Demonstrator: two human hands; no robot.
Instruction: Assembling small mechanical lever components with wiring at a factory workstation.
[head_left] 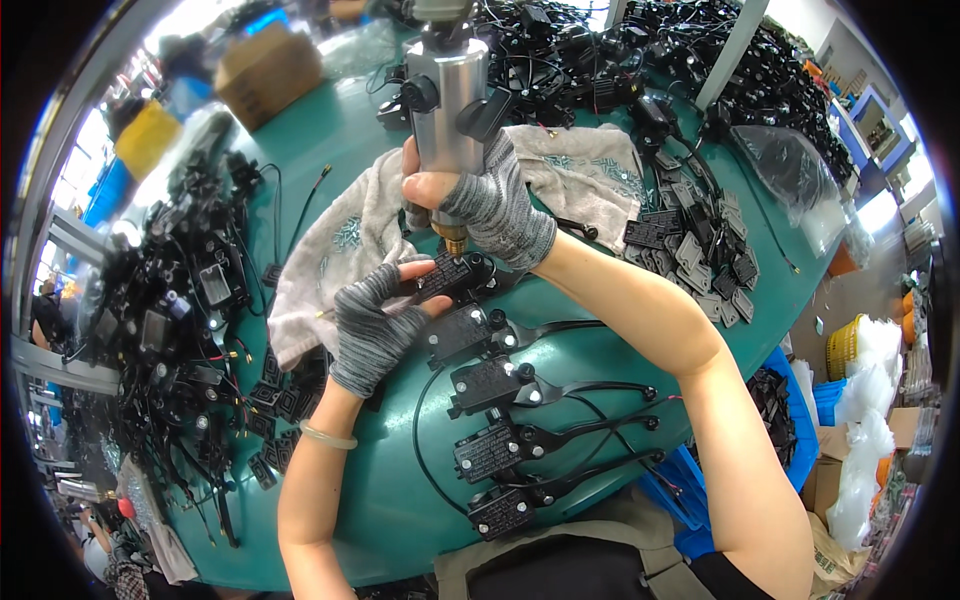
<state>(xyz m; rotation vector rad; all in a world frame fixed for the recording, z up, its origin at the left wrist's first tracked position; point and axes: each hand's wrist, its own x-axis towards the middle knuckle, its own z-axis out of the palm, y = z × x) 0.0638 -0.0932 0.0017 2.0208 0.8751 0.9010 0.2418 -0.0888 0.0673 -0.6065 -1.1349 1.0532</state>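
Note:
My right hand point(492, 205), in a grey knit fingerless glove, is wrapped round a silver power screwdriver point(447, 115) that stands upright. Its brass-coloured nose point(452, 240) points down onto the black lid of a brake master cylinder point(440, 280). My left hand point(375, 325), gloved the same way, grips that cylinder at its left side with thumb and forefinger. Towards me, a column of several more brake lever assemblies point(490, 385) lies on the table, lids up and levers pointing right. Under the work and behind it is a crumpled grey towel point(335, 235) with small loose screws point(347, 235) on it.
Black lever assemblies with cables pile up at the left point(165, 320) and along the back point(560, 60) of the green table point(400, 480). Flat grey plates point(695, 260) lie in a heap at the right. A blue bin point(800, 430) stands below the table's right edge.

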